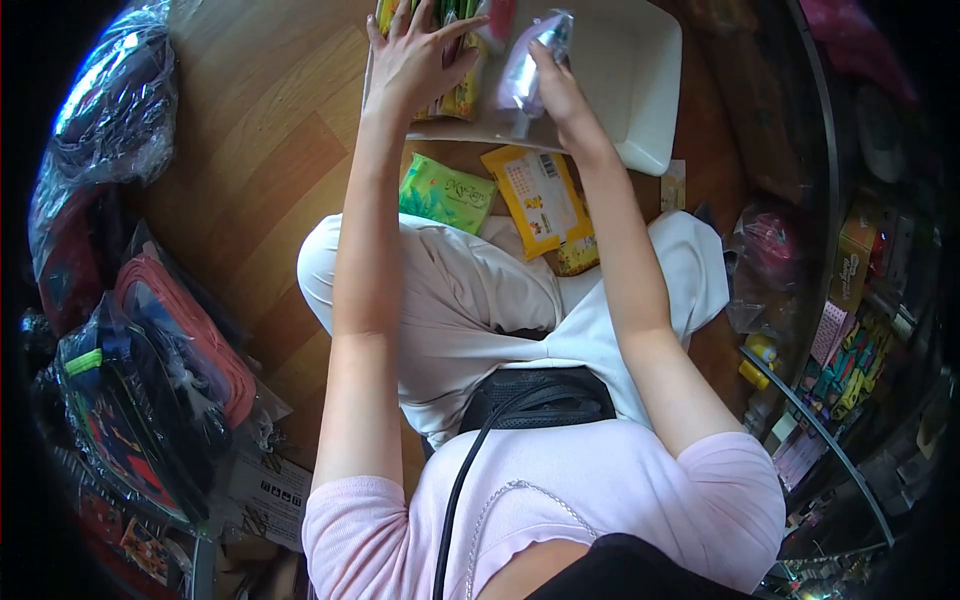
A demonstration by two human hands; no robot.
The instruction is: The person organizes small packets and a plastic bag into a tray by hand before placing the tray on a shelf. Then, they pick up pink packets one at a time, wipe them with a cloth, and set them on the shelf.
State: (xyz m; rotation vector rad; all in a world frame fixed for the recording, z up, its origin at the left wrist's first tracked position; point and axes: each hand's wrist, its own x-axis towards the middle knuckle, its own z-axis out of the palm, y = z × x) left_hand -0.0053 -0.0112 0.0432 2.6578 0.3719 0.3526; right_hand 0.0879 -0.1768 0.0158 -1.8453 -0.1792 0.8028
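A light, crinkly, probably slippery pale packet [530, 62] is pinched near its lower edge by the right hand [562, 92], best gripped there, while the left hand [415, 55] is spread flat over the packets [455, 95] in the white tray [640, 90].

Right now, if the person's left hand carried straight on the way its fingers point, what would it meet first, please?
The left hand already lies flat on the packets in the white tray, fingers pointing away from the body. Straight on are more of those packets; beyond them the picture ends.

Daylight was bright at centre frame, with glare on the plastic bags [110, 90] at upper left. Fisheye distortion curved the edges; corners were black, margins dim and soft.
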